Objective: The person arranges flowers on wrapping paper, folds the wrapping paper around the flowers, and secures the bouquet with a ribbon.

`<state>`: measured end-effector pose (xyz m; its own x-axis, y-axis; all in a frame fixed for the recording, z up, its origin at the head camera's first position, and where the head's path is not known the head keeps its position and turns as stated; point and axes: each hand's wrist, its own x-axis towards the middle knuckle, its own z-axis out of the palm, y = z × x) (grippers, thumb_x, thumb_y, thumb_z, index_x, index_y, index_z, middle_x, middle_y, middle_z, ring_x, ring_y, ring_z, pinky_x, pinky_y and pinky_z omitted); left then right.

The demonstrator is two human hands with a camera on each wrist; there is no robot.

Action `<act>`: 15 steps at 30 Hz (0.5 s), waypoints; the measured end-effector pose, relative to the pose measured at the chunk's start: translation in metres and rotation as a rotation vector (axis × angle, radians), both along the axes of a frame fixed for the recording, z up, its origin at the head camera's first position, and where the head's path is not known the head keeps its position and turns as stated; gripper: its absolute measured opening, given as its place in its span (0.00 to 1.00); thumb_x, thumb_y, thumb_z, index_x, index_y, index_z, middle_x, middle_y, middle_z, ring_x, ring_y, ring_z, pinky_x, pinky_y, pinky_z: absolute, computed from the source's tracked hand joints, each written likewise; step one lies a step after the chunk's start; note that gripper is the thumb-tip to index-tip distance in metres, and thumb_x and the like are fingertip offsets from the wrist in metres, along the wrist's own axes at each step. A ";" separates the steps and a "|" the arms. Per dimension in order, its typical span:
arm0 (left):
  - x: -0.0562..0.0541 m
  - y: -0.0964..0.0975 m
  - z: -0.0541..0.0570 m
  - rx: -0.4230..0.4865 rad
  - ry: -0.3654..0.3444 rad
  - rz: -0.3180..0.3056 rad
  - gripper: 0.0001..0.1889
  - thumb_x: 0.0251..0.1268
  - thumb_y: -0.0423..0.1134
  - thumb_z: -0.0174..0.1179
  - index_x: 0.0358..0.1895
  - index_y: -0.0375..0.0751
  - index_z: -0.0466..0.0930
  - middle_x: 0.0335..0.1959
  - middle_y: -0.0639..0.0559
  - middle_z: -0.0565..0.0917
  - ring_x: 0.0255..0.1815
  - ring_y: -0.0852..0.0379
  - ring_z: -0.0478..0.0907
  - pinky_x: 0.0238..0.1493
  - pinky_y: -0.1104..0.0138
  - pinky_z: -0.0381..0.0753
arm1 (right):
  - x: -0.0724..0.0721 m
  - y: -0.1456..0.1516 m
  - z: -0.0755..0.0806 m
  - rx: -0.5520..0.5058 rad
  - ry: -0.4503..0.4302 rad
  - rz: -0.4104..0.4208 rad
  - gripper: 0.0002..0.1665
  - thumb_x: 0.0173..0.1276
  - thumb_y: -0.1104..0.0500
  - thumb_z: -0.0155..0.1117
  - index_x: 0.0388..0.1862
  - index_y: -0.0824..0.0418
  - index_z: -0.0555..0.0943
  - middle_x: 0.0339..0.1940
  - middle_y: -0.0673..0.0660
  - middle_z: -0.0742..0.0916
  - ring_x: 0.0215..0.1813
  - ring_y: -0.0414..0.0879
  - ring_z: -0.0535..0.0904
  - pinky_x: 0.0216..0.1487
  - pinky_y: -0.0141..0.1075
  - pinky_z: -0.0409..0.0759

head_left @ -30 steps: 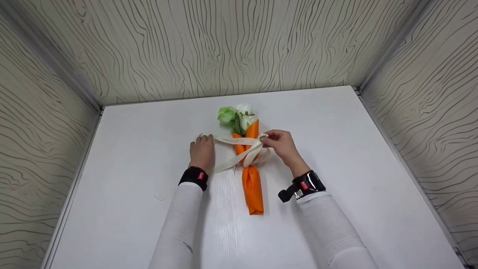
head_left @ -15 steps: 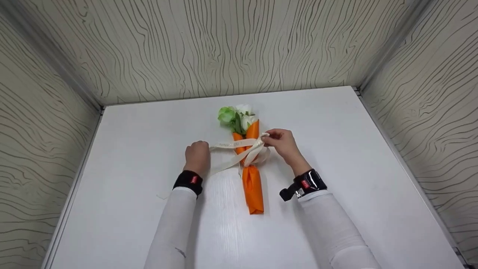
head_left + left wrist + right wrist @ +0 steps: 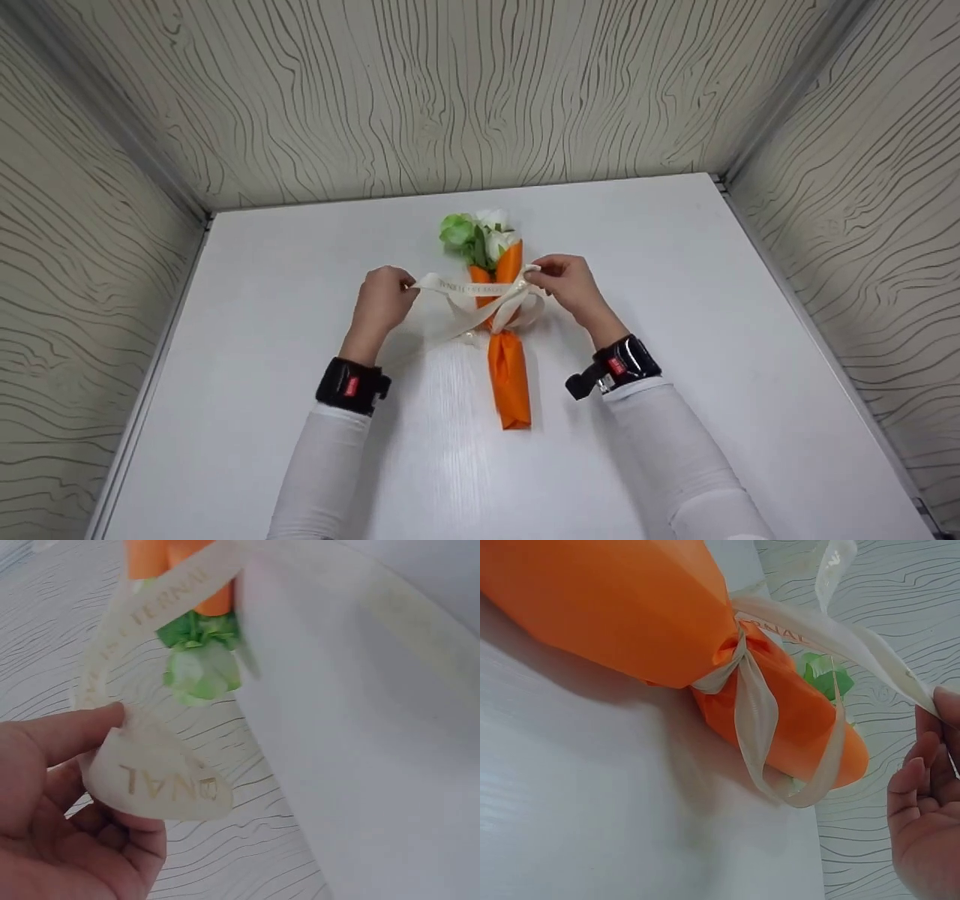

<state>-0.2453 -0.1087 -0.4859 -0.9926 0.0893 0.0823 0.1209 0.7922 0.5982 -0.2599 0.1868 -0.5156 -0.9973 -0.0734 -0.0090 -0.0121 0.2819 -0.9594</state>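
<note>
A bouquet in orange wrapping (image 3: 510, 382) lies on the white table, its green flower (image 3: 456, 229) and white flowers (image 3: 501, 243) toward the back. A cream ribbon (image 3: 469, 288) with gold lettering is tied around the wrapping's narrow middle; the tie shows closely in the right wrist view. My left hand (image 3: 384, 298), left of the bouquet, pinches the ribbon between thumb and fingers; in the left wrist view a fold of ribbon (image 3: 161, 778) hangs from that pinch. To the bouquet's right, my right hand (image 3: 570, 289) pinches another part of the ribbon, which loops down to the knot (image 3: 741, 652).
The white table (image 3: 645, 232) carries the bouquet. Wood-grain patterned panels (image 3: 480, 97) stand at its back and both sides. Black straps (image 3: 352, 386) circle both wrists. A loose ribbon length trails left over the table, below the left hand.
My left hand has moved left and turned, first drawing toward me and then rising slightly, with the ribbon now held out to its right. The right hand keeps nearly the same place and its pinch.
</note>
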 end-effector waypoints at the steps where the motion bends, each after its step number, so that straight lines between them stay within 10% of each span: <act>1: 0.004 0.000 0.005 0.020 0.000 -0.011 0.06 0.53 0.33 0.60 0.31 0.35 0.83 0.26 0.48 0.80 0.25 0.55 0.74 0.27 0.64 0.73 | 0.000 0.000 0.001 0.011 0.001 0.005 0.15 0.54 0.53 0.67 0.37 0.61 0.81 0.30 0.57 0.81 0.29 0.50 0.72 0.28 0.36 0.73; 15: 0.045 -0.006 0.064 0.238 -0.089 -0.328 0.02 0.50 0.37 0.64 0.27 0.44 0.84 0.22 0.55 0.80 0.19 0.61 0.73 0.23 0.68 0.73 | 0.001 -0.002 0.007 0.048 -0.018 0.054 0.14 0.54 0.53 0.66 0.37 0.59 0.82 0.30 0.56 0.82 0.29 0.52 0.72 0.26 0.35 0.73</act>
<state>-0.2005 -0.1144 -0.4216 -0.9190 0.3905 0.0541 0.2834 0.5590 0.7792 -0.2591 0.1843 -0.5083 -0.9914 -0.1265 -0.0319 -0.0113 0.3267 -0.9450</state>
